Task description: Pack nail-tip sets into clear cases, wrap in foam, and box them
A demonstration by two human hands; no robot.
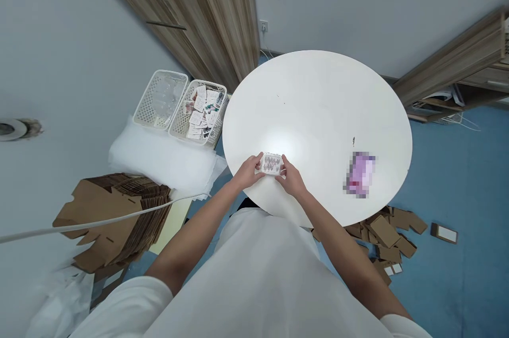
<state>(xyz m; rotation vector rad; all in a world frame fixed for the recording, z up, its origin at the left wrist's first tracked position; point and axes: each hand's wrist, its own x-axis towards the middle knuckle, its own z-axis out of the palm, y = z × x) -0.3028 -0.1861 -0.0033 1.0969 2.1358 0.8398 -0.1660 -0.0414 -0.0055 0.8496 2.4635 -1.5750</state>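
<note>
A small clear plastic tray with several dark oval pieces in it sits low over the near part of the round white table. My left hand grips its left end with closed fingers. My right hand pinches its right end. Both forearms reach in from the bottom of the view.
A blurred purple item lies on the table's right side. Left of the table stand two white baskets, one holding clear trays, one holding printed cards, on white foam sheets. Flat cardboard blanks are stacked at left; small folded boxes lie on the blue floor.
</note>
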